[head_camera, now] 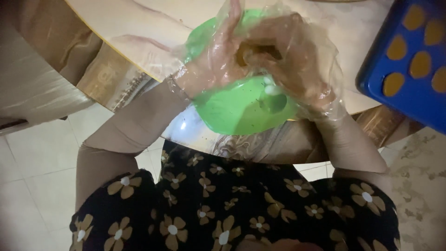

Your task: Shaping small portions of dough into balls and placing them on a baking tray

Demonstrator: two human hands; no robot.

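Note:
Both my hands wear loose clear plastic gloves and meet above a green plastic plate (241,109) at the table's near edge. My left hand (213,60) is flat with fingers up, palm turned to the right. My right hand (292,60) curls over it, and a small brownish-yellow lump of dough (248,51) is pressed between the two palms. Most of the lump is hidden by the fingers.
A blue tray (409,65) with several flat brownish-yellow discs sits at the right on the pale marbled tabletop (130,23). The table's carved wooden rim (111,76) runs under my forearms. White floor tiles (37,158) lie at the left, and my flowered dark garment fills the bottom.

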